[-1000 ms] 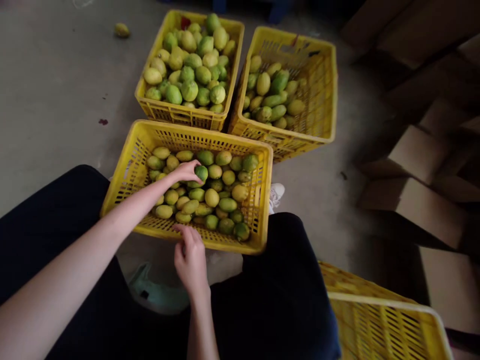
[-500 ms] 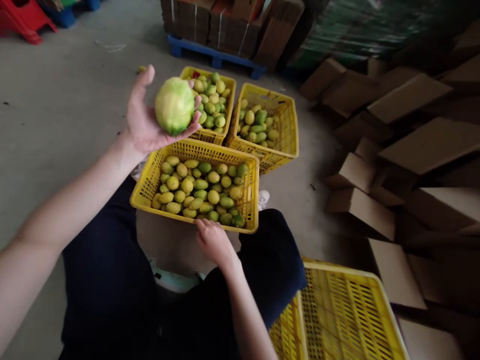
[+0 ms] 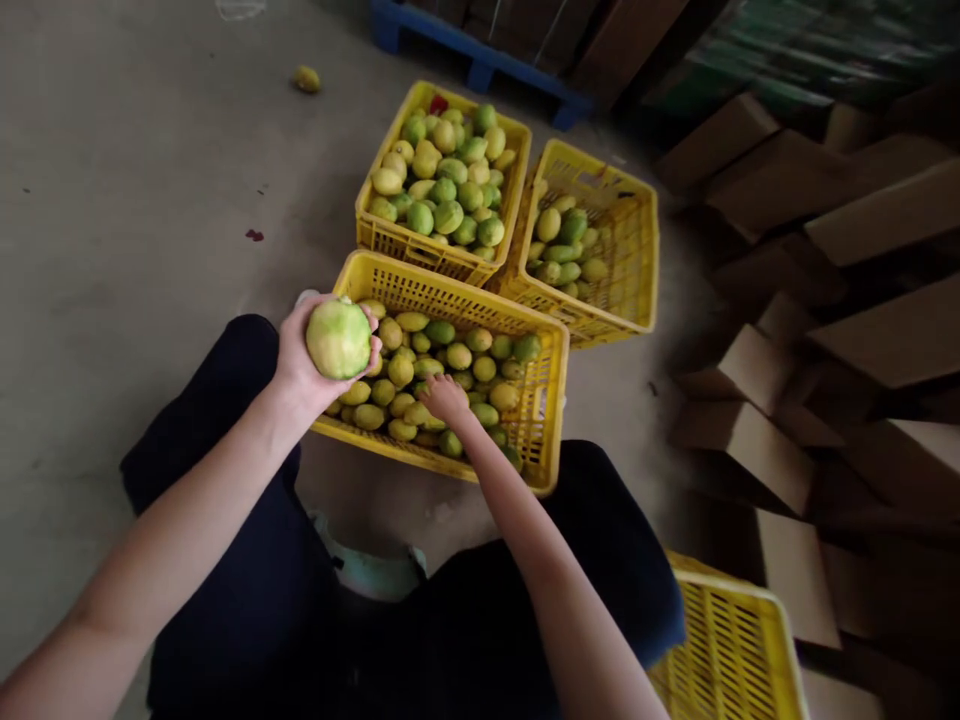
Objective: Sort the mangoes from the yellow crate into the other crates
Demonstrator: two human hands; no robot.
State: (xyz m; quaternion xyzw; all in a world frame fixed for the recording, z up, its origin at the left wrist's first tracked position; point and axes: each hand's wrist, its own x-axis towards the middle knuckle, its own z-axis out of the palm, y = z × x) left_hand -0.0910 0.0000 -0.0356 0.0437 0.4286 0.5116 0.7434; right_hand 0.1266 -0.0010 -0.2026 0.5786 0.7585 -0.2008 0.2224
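My left hand (image 3: 294, 362) is closed around a large yellow-green lemon (image 3: 338, 340), palm up, above the left end of the near yellow crate. That near crate (image 3: 553, 430) holds many smaller yellow and green lemons (image 3: 401, 370) and stands between my knees. Over the middle of its fruit reaches my right hand (image 3: 447, 397), back upward, fingers stretched down at the lemons; nothing shows in it, and its fingertips are partly hard to make out.
Behind stand a fuller crate of lemons (image 3: 450, 185) and a partly filled crate (image 3: 630, 240). One lemon (image 3: 306, 79) lies on the floor. Cardboard boxes (image 3: 757, 450) pile up on the right, another yellow crate (image 3: 735, 640) stands by my right knee, and a blue pallet (image 3: 480, 60) lies at the back.
My left hand has come down and nearer with the large lemon. My right hand has left the crate's near rim and moved in over the fruit. The view has tilted down.
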